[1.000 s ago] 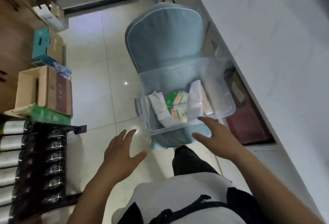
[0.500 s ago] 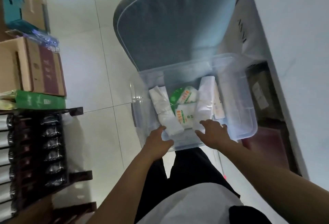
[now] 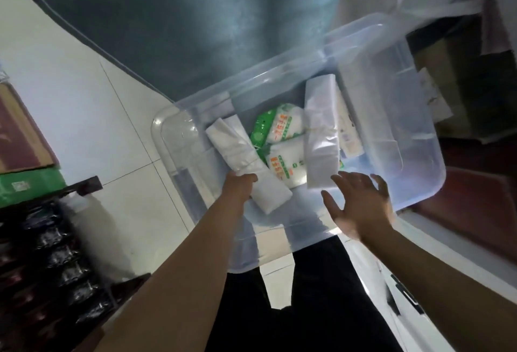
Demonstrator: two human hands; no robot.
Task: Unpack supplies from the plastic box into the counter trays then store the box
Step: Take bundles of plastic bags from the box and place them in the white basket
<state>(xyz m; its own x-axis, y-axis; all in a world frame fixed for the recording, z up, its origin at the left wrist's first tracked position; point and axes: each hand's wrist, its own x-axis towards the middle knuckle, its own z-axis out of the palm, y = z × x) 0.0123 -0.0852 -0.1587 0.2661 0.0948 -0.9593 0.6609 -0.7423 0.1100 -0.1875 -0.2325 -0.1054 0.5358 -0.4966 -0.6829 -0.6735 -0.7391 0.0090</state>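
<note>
A clear plastic box (image 3: 414, 139) sits on a grey-blue cushioned chair (image 3: 181, 21). Inside lie a long white packet (image 3: 246, 164) at the left, two green-and-white packets (image 3: 282, 128) in the middle, and a tall clear-wrapped white packet (image 3: 320, 128) at the right. My left hand (image 3: 240, 186) reaches into the box and grips the near end of the long white packet. Over the box's near right part my right hand (image 3: 361, 206) hovers with fingers spread, holding nothing, just short of the tall packet.
Cardboard boxes (image 3: 19, 139) and a green box (image 3: 28, 184) stack at the left above a dark rack of wrapped items (image 3: 50, 253). A white counter front (image 3: 419, 281) runs along the right. The tiled floor (image 3: 92, 116) lies between the chair and the rack.
The view has closed in on the box. My left hand went from the box's near rim onto the long white packet. My right hand lifted off the rim and spread open.
</note>
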